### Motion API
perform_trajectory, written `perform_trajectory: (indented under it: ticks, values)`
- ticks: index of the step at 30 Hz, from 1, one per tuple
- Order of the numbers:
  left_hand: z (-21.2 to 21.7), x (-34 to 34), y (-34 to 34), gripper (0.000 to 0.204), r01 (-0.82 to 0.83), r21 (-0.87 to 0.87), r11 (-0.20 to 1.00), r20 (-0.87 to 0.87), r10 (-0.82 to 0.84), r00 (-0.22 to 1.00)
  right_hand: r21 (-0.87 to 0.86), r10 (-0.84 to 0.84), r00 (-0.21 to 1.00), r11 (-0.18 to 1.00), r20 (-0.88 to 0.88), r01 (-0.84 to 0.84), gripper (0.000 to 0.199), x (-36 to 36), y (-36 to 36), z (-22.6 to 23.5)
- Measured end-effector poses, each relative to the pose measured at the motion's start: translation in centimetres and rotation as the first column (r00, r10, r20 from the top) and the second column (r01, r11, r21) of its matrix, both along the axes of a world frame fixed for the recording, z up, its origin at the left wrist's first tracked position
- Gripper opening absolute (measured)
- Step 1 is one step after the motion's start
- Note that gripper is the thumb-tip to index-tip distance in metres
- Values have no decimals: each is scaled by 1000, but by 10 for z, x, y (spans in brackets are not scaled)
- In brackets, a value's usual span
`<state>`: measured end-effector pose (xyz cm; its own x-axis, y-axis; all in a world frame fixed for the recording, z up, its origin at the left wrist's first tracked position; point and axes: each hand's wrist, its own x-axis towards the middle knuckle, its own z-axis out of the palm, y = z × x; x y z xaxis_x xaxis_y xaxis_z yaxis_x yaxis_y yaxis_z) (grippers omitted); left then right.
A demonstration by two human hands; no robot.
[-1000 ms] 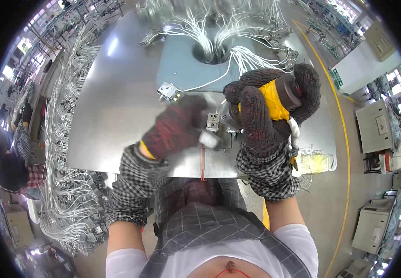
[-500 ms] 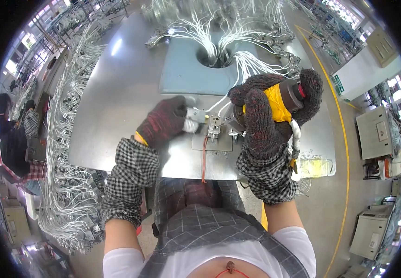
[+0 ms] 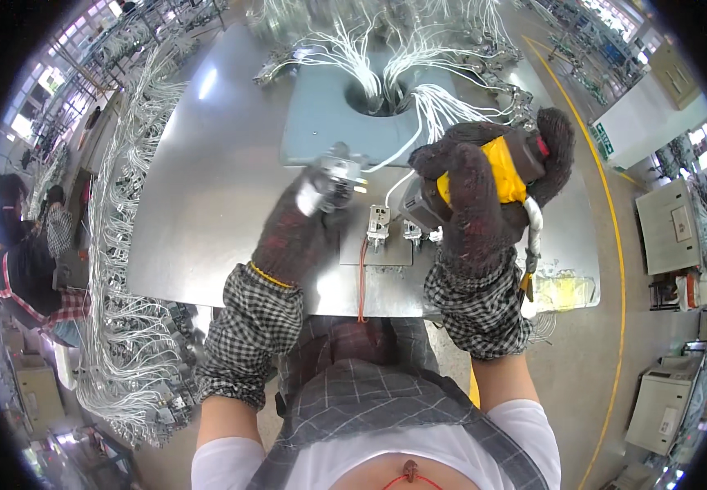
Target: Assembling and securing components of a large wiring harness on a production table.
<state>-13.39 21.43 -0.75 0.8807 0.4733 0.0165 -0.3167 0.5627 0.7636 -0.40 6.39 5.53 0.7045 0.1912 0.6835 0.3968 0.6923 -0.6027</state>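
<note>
My left hand (image 3: 292,241), in a dark knitted glove with white tape on a finger, is closed around a small silver metal connector (image 3: 342,169). A white cable (image 3: 394,160) runs from beside it toward the bundle. My right hand (image 3: 480,208), gloved likewise, grips a dark handheld power tool (image 3: 505,167) wrapped in yellow tape, its blunt end pointing left and down. A white-wrapped lead (image 3: 535,220) hangs from the tool. Below and between the hands, a small metal fixture (image 3: 379,220) with orange-red wires (image 3: 362,282) stands on a plate, beside a second metal fitting (image 3: 412,232).
A grey-blue pad (image 3: 308,122) with a round hole lies on the metal table (image 3: 198,204); white wires (image 3: 443,110) come out of the hole. Many wired connectors hang along the left (image 3: 116,327). Another person (image 3: 31,245) is at far left. Cabinets (image 3: 672,229) stand right.
My left hand has lifted the connector up and away from the fixture toward the pad, turning it. My right hand, with the tool, has shifted slightly up and right.
</note>
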Motion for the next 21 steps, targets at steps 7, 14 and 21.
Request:
perform_trajectory:
  ticks: [7, 14, 21]
  values:
    - [17, -2, -10, 64, 180, 978, 105, -199, 209, 958, 56, -95, 990, 993, -106, 101, 56, 23, -14, 3]
    - [6, -2, 3, 63, 296, 912, 283, -344, 134, 929, -6, -138, 990, 990, 24, 138, 54, 13, -16, 0]
    - [20, 1, -7, 60, 290, 936, 199, -328, 199, 924, -15, -58, 996, 998, -75, 57, 83, -4, -8, 6]
